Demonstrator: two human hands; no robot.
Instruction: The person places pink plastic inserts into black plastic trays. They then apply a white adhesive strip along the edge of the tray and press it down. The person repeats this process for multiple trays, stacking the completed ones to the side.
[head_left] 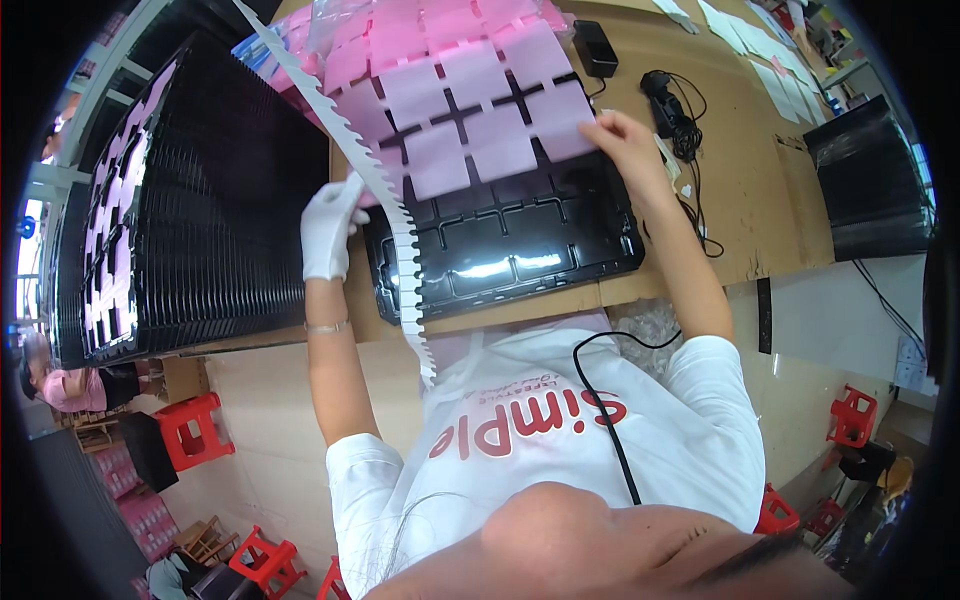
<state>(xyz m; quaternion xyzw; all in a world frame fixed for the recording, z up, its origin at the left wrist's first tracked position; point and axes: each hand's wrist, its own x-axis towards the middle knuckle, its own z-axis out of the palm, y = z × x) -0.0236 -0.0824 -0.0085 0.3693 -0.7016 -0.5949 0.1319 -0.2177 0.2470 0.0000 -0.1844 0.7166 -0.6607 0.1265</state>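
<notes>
A pink sheet (440,165) divided into a grid of squares with cross-shaped gaps lies over the far part of a black moulded plastic tray (500,245). My right hand (625,145), bare, pinches the sheet's near right corner. In a white glove, my left hand (330,230) is closed at the sheet's left edge. A long white strip with notched edges (405,240) runs down in front of the sheet and tray. It partly hides the left fingertips. The tray's near half, with raised ribs, shows uncovered.
A tall stack of black trays (220,200) holding pink pieces stands at the left. Beyond the sheet lie more pink sheets (420,30). A black adapter (595,48) and coiled black cable (685,135) are on the right. Black trays (865,185) stand at the far right edge.
</notes>
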